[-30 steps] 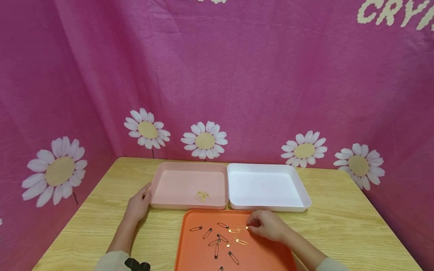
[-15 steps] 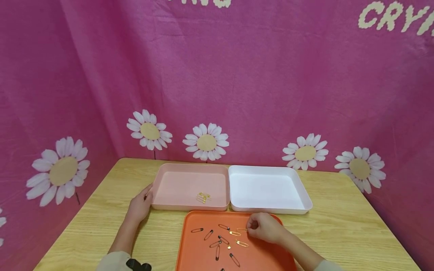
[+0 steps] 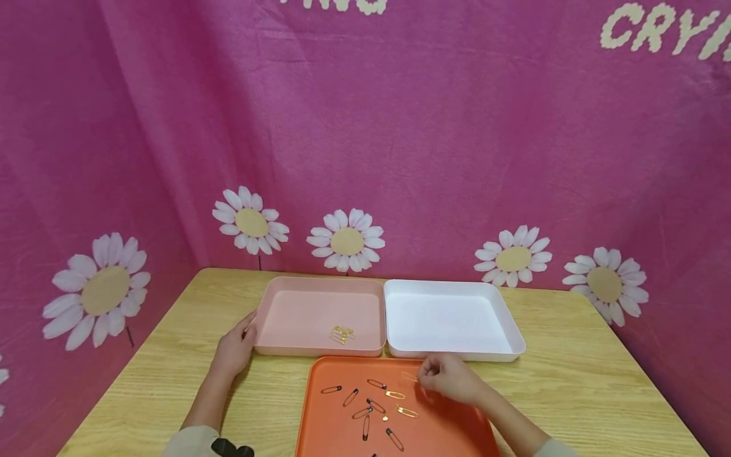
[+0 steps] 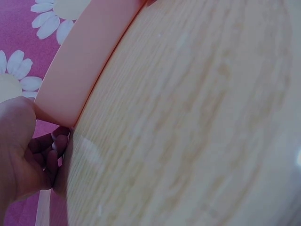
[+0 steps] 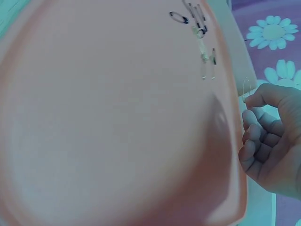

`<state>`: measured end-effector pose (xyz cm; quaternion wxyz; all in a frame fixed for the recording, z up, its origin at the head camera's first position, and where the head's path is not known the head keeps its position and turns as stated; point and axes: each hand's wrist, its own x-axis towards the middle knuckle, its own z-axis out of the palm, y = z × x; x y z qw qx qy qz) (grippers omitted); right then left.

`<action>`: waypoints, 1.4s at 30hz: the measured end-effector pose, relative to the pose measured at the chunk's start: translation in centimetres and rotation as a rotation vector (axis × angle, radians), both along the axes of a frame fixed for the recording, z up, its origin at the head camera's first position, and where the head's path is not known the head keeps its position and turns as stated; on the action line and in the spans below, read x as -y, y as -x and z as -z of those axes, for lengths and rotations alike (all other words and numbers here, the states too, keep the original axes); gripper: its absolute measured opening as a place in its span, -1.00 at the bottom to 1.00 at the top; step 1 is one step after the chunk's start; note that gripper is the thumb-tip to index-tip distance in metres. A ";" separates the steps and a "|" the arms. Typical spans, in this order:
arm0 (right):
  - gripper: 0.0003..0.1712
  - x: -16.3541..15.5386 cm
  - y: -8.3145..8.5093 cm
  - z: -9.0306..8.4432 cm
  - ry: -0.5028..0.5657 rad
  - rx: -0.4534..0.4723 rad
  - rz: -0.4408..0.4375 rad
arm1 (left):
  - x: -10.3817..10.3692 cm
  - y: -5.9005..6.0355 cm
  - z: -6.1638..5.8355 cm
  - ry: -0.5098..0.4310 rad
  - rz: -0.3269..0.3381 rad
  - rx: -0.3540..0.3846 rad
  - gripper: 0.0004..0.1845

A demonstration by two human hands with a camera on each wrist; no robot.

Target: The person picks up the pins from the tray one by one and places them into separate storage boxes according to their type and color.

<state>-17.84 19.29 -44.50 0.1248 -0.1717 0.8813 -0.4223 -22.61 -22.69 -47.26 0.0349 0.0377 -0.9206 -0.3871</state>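
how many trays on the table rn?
3. The pink tray sits at the back left, with the left hand resting at its corner. The white tray is beside it on the right. The orange tray is nearest the person. None look hidden.

My bench (image 3: 571, 393) is pale yellow wood with visible grain. The near tray (image 3: 451, 431) is orange and carries black safety pins (image 3: 365, 412) and gold safety pins (image 3: 407, 411). The pink tray (image 3: 297, 311) holds a small gold cluster (image 3: 341, 332); the tray beside it (image 3: 445, 317) is white. The backdrop (image 3: 400, 127) is magenta, printed with white-petalled, tan-centred daisies (image 3: 346, 240) and cream lettering. My sleeves (image 3: 188, 444) are beige.
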 end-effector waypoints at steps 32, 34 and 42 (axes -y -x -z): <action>-0.82 1.7 2.1 -2.8 0.114 0.030 0.248 | -0.1 -0.2 -0.2 0.011 0.007 -0.015 -0.50; -0.83 1.9 2.2 -2.9 0.115 0.037 0.261 | -0.2 -0.2 -0.3 0.012 0.010 -0.017 -0.50; -0.83 2.7 2.6 -3.2 0.129 0.048 0.289 | -0.1 -0.3 -0.4 0.002 0.003 0.008 -0.49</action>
